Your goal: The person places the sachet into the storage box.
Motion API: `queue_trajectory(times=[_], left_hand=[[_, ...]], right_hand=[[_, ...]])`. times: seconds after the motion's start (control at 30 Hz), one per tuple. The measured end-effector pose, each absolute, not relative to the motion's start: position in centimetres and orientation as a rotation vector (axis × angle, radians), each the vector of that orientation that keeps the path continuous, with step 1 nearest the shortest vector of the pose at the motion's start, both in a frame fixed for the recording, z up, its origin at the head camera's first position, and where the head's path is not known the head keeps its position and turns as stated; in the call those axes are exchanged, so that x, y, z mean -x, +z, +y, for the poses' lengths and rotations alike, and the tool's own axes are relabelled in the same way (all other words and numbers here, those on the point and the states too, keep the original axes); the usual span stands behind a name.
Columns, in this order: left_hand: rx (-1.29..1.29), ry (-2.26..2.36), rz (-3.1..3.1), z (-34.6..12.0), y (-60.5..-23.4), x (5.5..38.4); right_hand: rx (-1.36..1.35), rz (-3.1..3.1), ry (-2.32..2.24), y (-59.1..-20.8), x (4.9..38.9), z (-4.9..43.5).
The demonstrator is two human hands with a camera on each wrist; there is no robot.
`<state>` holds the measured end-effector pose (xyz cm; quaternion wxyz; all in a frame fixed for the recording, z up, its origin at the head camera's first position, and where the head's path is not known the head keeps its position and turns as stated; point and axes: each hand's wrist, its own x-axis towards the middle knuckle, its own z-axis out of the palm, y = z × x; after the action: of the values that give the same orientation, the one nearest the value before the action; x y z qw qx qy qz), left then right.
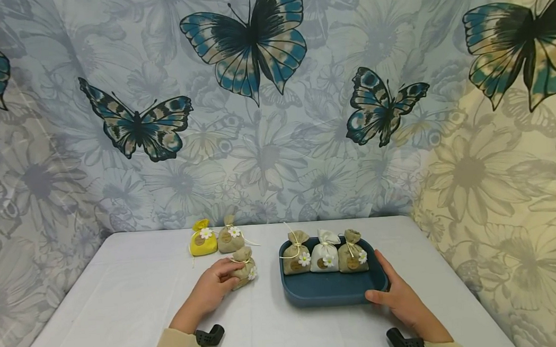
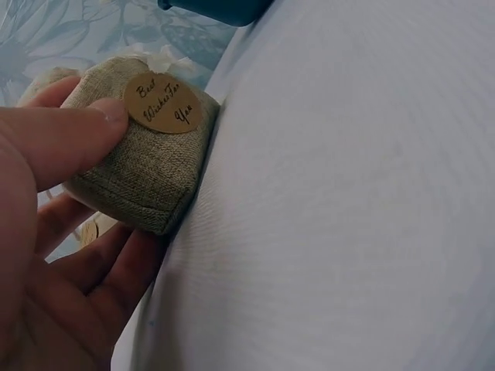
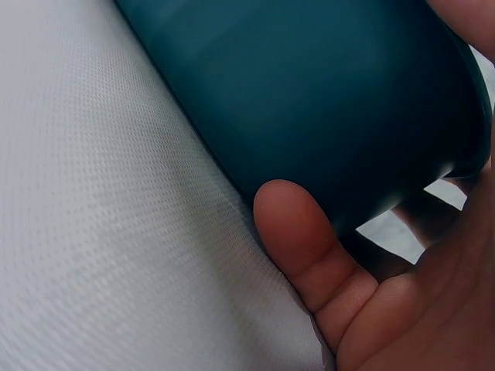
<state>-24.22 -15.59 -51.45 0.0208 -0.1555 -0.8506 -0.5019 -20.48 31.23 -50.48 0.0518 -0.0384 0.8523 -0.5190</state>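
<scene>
My left hand (image 1: 212, 288) pinches a beige burlap sachet (image 1: 245, 273) between thumb and fingers, left of the tray. In the left wrist view the thumb presses beside the sachet's round brown label (image 2: 164, 103), which reads "Best Wishes For You"; its lower edge is close to the tablecloth. My right hand (image 1: 403, 299) grips the right end of a blue tray (image 1: 333, 292), thumb at the front corner and fingers along the side. Standing in a row at the tray's back are a beige sachet (image 1: 294, 254), a white sachet (image 1: 324, 253) and another beige sachet (image 1: 352, 254), each with a white flower.
Behind my left hand a yellow sachet (image 1: 203, 243) and a beige sachet (image 1: 230, 239) stand side by side on the white-covered table (image 1: 122, 289). A butterfly-print cloth (image 1: 267, 158) hangs along the table's back edge and around its sides.
</scene>
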Motion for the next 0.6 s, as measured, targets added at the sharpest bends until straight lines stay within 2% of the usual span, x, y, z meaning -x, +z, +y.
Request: queue_trajectory(times=[0.4, 0.6], left_hand=[[0.165, -1.569, -2.628, -15.45, -51.25, 24.32], [0.121, -1.681, -2.567, -15.67, -50.65, 24.21]], right_hand=[[0.110, 2.556, -1.620, -50.53, 20.47, 31.27], [0.118, 2.550, -1.617, -50.43, 20.35, 31.34]])
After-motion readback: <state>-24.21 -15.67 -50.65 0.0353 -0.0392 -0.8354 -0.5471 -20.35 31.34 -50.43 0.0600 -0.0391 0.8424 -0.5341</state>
